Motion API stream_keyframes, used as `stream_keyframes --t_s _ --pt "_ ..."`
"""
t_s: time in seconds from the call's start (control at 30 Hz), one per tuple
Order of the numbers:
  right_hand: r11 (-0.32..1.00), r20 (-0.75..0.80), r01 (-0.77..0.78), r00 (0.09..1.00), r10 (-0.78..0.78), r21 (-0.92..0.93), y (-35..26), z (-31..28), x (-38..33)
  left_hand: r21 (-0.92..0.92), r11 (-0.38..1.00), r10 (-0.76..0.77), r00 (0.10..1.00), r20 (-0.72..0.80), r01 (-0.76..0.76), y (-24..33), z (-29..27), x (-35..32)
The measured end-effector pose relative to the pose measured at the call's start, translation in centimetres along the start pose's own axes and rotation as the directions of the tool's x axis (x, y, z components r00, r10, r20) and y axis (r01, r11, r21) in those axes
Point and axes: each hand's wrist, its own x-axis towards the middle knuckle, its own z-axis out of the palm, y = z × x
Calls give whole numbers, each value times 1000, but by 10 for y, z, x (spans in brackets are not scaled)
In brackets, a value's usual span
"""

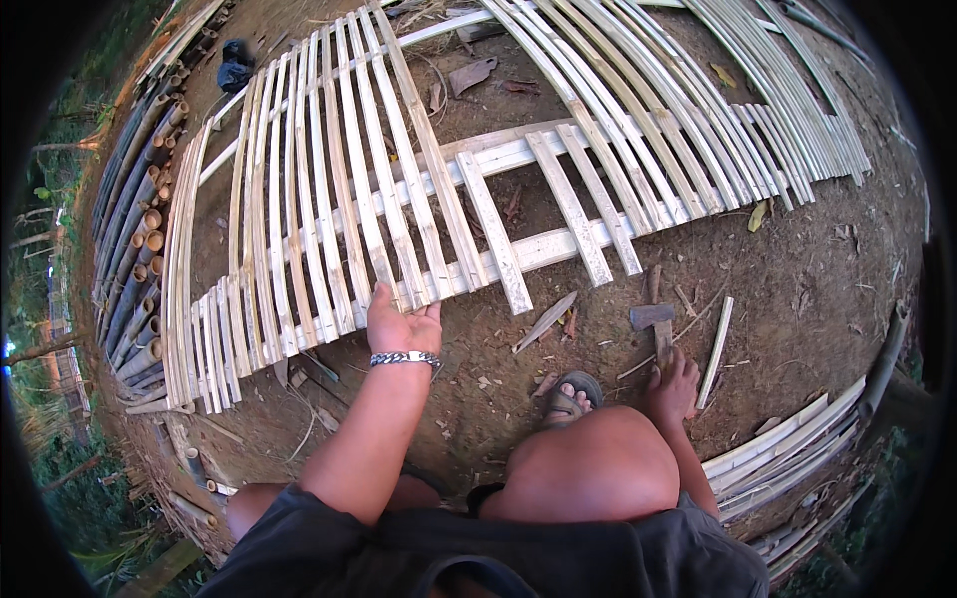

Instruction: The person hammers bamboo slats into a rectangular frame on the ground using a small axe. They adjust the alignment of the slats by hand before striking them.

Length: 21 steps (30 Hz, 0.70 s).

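Note:
A panel of pale bamboo slats (329, 189) stretches across the ground ahead of me, laid over pale crosswise rails (543, 249). My left hand (402, 327), with a chain bracelet at its wrist, is palm up at the panel's near edge. Its thumb and fingers close on the ends of slats there; part of the fingers is hidden beneath. Low by my right knee, my right hand (674, 387) grips the lower end of a hammer's wooden handle. The dark metal head of the hammer (652, 317) rests close to the dirt, pointing away from me.
Dark bamboo poles (140, 249) are stacked along the left. Split bamboo strips (783, 458) lie at lower right. One loose pale strip (716, 351) is beside the hammer. A black plastic bag (235, 66) sits at far left. My sandalled foot (574, 395) stands near the panel.

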Motion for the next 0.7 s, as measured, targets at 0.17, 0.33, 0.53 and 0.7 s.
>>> stream_keyframes --t_s 0.17,0.33,0.53,0.7 --pt "980 232 -198 955 187 27 -5 -15 8 -42 999 -29 998 59 31 3 -4 3" --pt "930 102 -80 994 46 360 9 -25 6 -30 999 -25 998 50 26 1 2 -1" --pt "669 -248 715 698 -672 201 -82 -133 111 -45 999 -12 999 52 14 7 1 -7" --pt "505 134 860 511 -849 -76 -195 -173 205 -81 996 -19 999 37 22 6 -2 -3"
